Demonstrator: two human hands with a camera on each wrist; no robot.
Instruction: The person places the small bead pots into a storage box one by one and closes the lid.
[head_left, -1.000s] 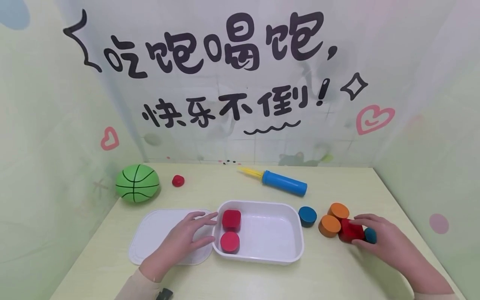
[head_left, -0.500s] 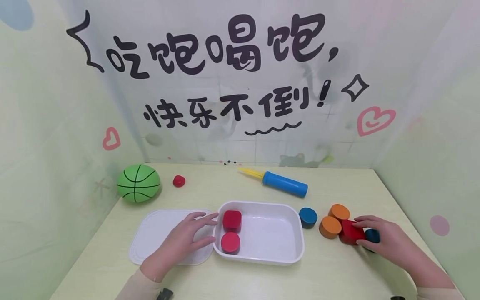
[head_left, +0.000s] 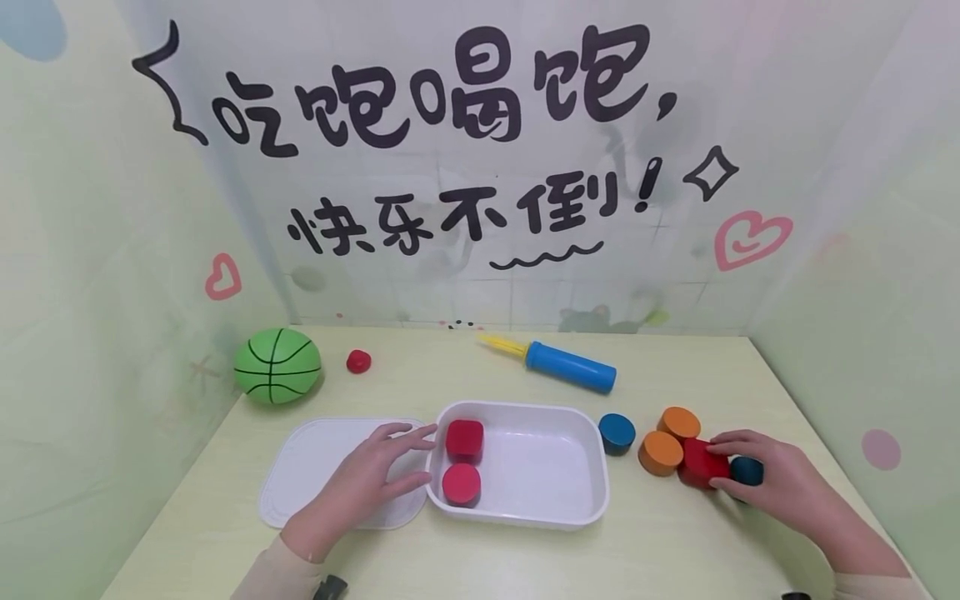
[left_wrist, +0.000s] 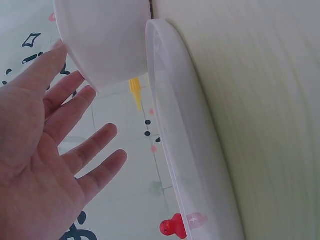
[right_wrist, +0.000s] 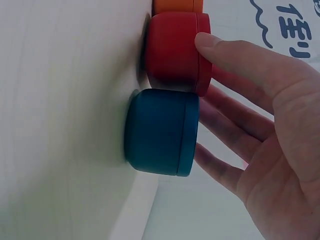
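Note:
In the head view my right hand [head_left: 780, 475] pinches a red rounded-square tin [head_left: 703, 463] between thumb and fingers. The right wrist view has the thumb on the lid edge of this red tin [right_wrist: 175, 50], which rests on the table. A dark blue round tin [right_wrist: 160, 132] stands right beside it, under the palm side. My left hand [head_left: 367, 479] spreads its fingers at the left rim of a white rectangular box [head_left: 540, 521]. Two red tins, one square [head_left: 464, 440] and one round [head_left: 461, 484], sit at the left inside the box.
Two orange tins [head_left: 661, 452] and another blue tin [head_left: 617, 433] stand between box and right hand. A white lid [head_left: 307, 467] lies under the left hand. Behind are a green ball [head_left: 277, 367], a small red object [head_left: 358, 361] and a blue pump [head_left: 572, 367] with yellow nozzle.
My right hand has closed its thumb and fingers onto the red tin, shifting very slightly. The left hand has stayed at the box rim.

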